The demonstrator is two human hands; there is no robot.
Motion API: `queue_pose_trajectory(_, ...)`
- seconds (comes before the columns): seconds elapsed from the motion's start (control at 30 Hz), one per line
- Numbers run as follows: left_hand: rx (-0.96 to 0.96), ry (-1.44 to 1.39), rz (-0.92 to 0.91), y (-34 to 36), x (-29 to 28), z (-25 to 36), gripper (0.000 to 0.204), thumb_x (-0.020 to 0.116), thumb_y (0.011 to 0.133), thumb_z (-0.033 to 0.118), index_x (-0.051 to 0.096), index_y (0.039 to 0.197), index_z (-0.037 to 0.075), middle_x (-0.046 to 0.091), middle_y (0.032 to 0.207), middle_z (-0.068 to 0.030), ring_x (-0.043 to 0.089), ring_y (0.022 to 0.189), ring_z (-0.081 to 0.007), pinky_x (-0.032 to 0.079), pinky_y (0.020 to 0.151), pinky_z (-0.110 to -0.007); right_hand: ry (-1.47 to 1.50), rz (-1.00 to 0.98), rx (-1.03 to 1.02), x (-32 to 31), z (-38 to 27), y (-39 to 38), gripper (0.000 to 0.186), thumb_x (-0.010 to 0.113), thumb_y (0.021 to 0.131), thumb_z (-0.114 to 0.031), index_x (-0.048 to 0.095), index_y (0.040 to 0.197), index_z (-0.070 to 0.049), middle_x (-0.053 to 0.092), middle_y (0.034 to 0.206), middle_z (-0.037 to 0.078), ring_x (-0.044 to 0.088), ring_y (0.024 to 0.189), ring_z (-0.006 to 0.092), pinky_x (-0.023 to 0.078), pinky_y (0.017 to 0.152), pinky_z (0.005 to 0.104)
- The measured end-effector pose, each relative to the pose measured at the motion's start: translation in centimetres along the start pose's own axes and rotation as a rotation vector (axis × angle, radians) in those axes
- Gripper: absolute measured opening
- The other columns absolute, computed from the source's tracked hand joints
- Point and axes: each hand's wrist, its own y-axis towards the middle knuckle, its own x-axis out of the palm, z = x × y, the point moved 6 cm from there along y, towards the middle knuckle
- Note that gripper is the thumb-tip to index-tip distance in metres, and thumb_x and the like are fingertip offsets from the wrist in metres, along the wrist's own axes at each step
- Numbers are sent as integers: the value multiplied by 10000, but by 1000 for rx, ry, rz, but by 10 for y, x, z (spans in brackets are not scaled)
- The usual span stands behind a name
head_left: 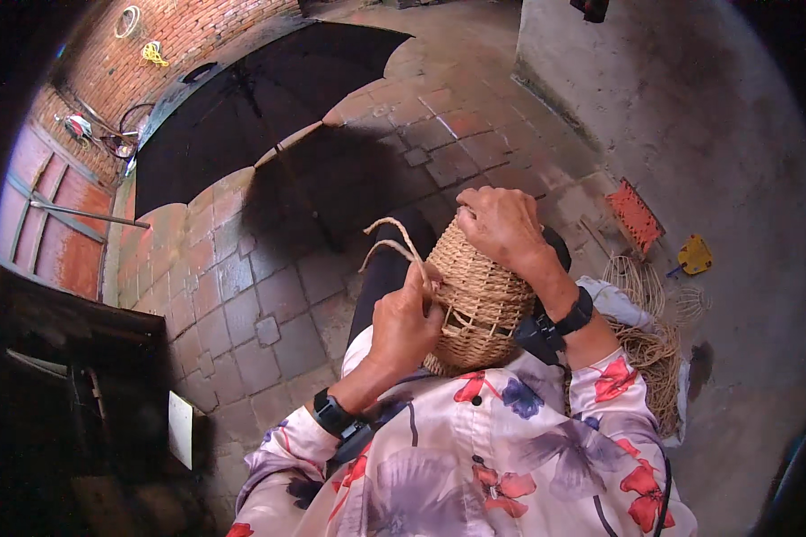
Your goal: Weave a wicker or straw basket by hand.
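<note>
Room: a brick-tiled floor [278, 318] runs out to a grey wall [681, 98] between one and two o'clock and a framed red door [63, 228] at nine, reckoned from the basket.
Left hand [405, 327]: at eight o'clock against the basket's side, the grip pinched together on pale twisted strands [401, 231]; two loose ends arc out toward ten o'clock.
Right hand [501, 228]: just past twelve, the grip curled down and clamped on the basket's far end; some fingertips are hidden.
Basket [484, 295]: woven, tan and rounded, lying on the lap against the floral shirt [475, 456], with a dark gap across its near side.
Handling: probably light, springy rather than rigid, rough enough not to slip; the tight weave at the far end seems the best hold, while the gap and strands look easier to distort.
Edges: the shirt bounds six o'clock; a cord pile [649, 358] and white cloth [620, 304] crowd four o'clock, close to the right elbow.
Farther out: an orange slotted piece [634, 217] lies at two o'clock, a yellow piece [694, 254] just beyond.
Room to move: likely widest toward nine, short of the black umbrella [224, 116] past ten.
</note>
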Motion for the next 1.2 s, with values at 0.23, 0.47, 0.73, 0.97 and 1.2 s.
queue_pose_trajectory(0.23, -178, -551, -102, 4, 5, -36, 472, 706, 743, -14, 520, 1161, 99, 604, 732, -24, 592, 614, -124, 457, 536, -260, 28, -14, 24, 5, 3, -3, 252, 576, 808, -243, 697, 963, -85, 682, 893, 144, 657, 838, 320, 511, 772, 424)
queue_pose_trajectory(0.47, -94, -44, 263, -4, -46, -66, 297, 636, 707, -19, 529, 975, 48, 586, 701, -28, 564, 580, -114, 471, 524, -277, 93, 7, 11, 6, 10, -3, 250, 569, 804, -241, 699, 948, -83, 679, 895, 146, 651, 846, 328, 509, 766, 417)
queue_pose_trajectory(0.73, -482, 336, 745, -50, -172, -277, 363, 655, 800, 230, 575, 1099, 41, 627, 908, -154, 615, 808, -264, 491, 755, -368, 120, -14, -4, 7, 8, -1, 247, 565, 803, -220, 696, 958, -80, 680, 919, 144, 650, 846, 334, 505, 772, 413)
queue_pose_trajectory(0.97, -505, -504, -77, -44, -82, -139, 312, 597, 902, 292, 650, 1063, 30, 652, 831, -47, 593, 606, -119, 472, 496, -234, 145, 39, -30, -10, 0, -3, 237, 575, 804, -213, 689, 960, -76, 681, 907, 151, 655, 849, 326, 509, 755, 434)
queue_pose_trajectory(1.2, -724, -1171, -103, -21, -5, -94, 356, 633, 895, 296, 526, 1147, 68, 619, 796, -34, 547, 582, -91, 460, 512, -224, 167, 113, -94, -15, -6, -5, 211, 597, 789, -151, 679, 958, -54, 677, 884, 144, 651, 828, 320, 515, 730, 415)
